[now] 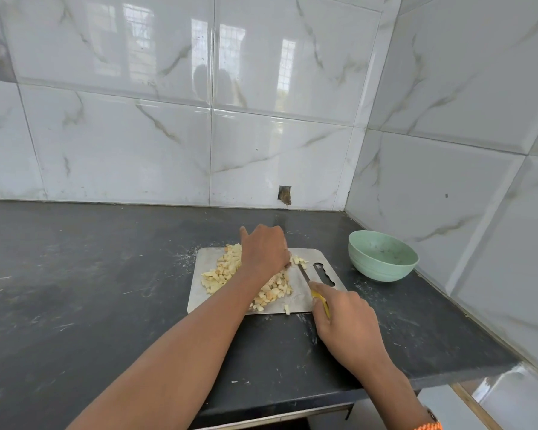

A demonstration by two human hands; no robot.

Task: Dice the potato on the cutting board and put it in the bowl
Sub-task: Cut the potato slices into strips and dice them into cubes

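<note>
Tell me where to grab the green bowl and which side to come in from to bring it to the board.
Grip the green bowl by its rim on the side facing the cutting board. It stands upright and open, with sloped walls that give little hold lower down. The wall tiles crowd its right side, so coming from the left looks freest, probably with the left hand, as the right hand holds the knife.

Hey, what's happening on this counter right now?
A person is dicing potato on a metal cutting board. The right hand grips a yellow-handled knife, and the left hand rests over the diced potato piled on the board. The green bowl to the right holds no dice yet.
</note>
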